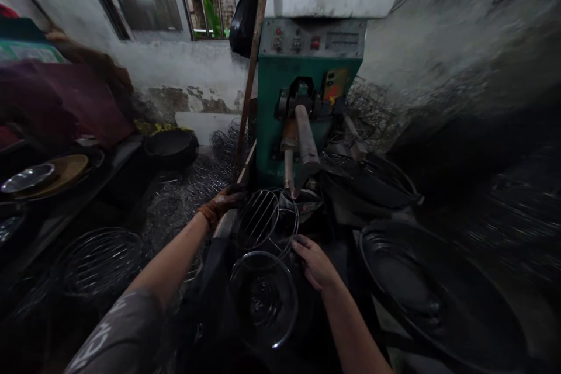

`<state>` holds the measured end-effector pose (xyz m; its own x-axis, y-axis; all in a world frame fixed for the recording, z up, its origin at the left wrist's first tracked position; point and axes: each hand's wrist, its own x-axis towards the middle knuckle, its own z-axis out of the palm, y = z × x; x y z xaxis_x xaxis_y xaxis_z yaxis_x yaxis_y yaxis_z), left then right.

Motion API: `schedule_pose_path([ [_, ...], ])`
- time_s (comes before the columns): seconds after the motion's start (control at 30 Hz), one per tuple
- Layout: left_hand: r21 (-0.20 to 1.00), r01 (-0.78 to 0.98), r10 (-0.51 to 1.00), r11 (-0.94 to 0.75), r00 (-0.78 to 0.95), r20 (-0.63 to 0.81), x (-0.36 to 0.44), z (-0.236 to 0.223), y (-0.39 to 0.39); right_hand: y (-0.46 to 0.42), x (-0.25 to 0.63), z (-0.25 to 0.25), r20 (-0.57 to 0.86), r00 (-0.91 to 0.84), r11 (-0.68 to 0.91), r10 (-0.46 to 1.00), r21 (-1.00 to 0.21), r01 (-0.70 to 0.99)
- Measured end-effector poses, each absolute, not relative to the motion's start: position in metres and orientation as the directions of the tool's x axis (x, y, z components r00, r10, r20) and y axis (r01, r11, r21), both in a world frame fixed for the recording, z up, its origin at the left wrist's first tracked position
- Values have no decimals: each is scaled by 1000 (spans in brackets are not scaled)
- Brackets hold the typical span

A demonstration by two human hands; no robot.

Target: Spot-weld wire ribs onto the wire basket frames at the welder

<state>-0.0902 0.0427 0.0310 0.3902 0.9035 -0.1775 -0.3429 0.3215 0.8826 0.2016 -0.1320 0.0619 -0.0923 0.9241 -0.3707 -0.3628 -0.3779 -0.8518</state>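
Note:
A round wire rack (259, 219) with parallel bars and a larger wire ring beside it stands in front of the lower arm tip of a green welding machine (272, 82). My left hand (230, 198), in a dark, dirty glove, is closed at the rack's upper left edge; its fingertips are hard to see in the gloom. With thumb and fingers my right hand (310, 257) pinches the wire ring (297, 228) at its lower right. The machine's thick upper arm (307, 137) juts out above. Just below the rack, a stack of shiny wire rings (263, 298) lies near my lap.
Wide dark pans (438, 292) stand at the right, one holding rings. Tangled wire pieces (170, 204) heap on the left floor, near another barred rack (103, 260). A rusty bar (253, 52) leans beside the machine. A bench (87, 187) runs along the left.

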Motion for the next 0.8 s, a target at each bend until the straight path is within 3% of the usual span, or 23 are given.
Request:
schedule_pose_path([
  [0.17,912,-278,930,302,297,-217,-83,30,-7,-129,180,51,-324,53,-274,945,-867,-417],
  [0.3,896,-287,915,338,325,-241,-86,39,-51,-119,162,45,-322,158,-219,934,-860,-461],
  [0.43,937,-174,944,302,196,-267,-97,54,-57,-100,145,44,-309,229,-175,923,-868,-464],
  [0.57,977,-21,977,211,46,-210,-103,65,-61,-92,131,48,-305,139,-214,942,-866,-453],
  [0.73,977,114,975,179,109,-191,-112,71,-115,-92,123,54,-234,29,-205,972,-900,-385],
  [0.8,968,76,960,240,129,-248,-116,69,-138,-88,120,57,-213,42,-185,976,-914,-360],
])
